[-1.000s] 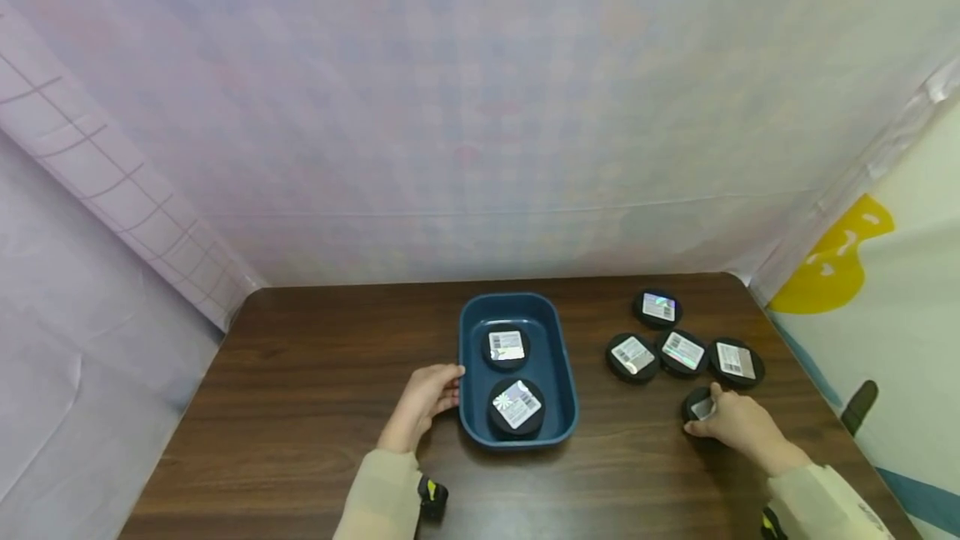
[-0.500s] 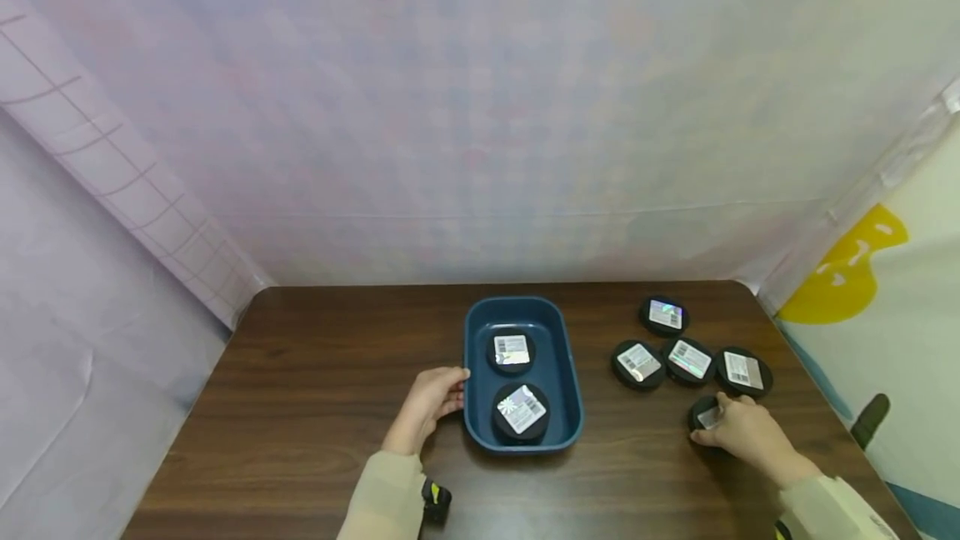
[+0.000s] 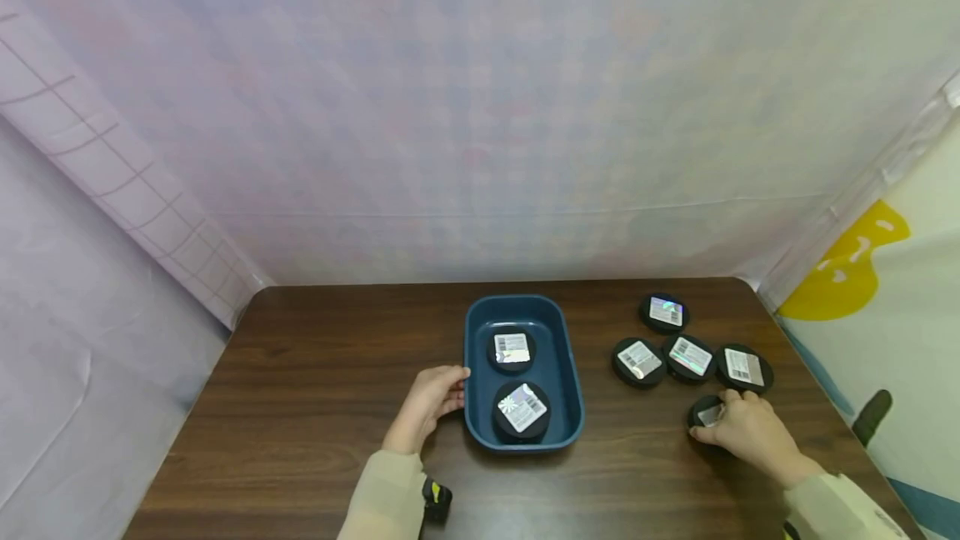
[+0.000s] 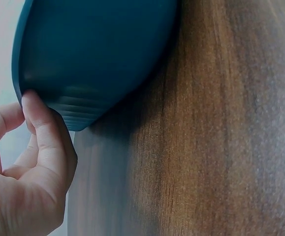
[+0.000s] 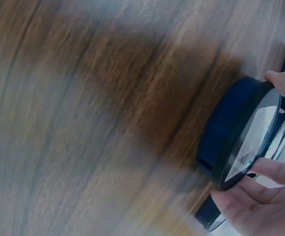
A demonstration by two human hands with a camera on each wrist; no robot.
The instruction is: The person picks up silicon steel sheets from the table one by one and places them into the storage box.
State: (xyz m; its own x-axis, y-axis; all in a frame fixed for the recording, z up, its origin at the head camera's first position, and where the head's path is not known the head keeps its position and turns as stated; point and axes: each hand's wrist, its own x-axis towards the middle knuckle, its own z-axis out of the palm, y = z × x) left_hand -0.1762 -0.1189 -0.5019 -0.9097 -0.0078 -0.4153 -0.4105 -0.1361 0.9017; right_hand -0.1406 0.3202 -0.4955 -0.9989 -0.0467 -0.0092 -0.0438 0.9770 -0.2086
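Observation:
At the table's middle, my left hand (image 3: 431, 402) pinches the left rim of a blue tray (image 3: 558, 348); thumb and fingers meet at that rim in the left wrist view. Two round black containers with white barcode labels lie inside, the far one (image 3: 512, 349) and the near one (image 3: 522, 412). On the right, my right hand (image 3: 750, 433) holds another round black container (image 3: 707, 412) by its edges. From the right wrist, this container (image 5: 236, 130) shows a thick dark side and a shiny labelled face, with thumb and fingers at opposite edges. In the head view, fingers partly hide it.
Several more labelled black containers cluster behind the right hand: one at the back (image 3: 664, 312), others at left (image 3: 638, 362), middle (image 3: 689, 357) and right (image 3: 744, 367). The brown wooden table (image 3: 322, 357) ends at a pale cloth backdrop (image 3: 480, 148).
The head view has shifted slightly since the first frame. Both hands keep their holds on the tray and the container, with little movement.

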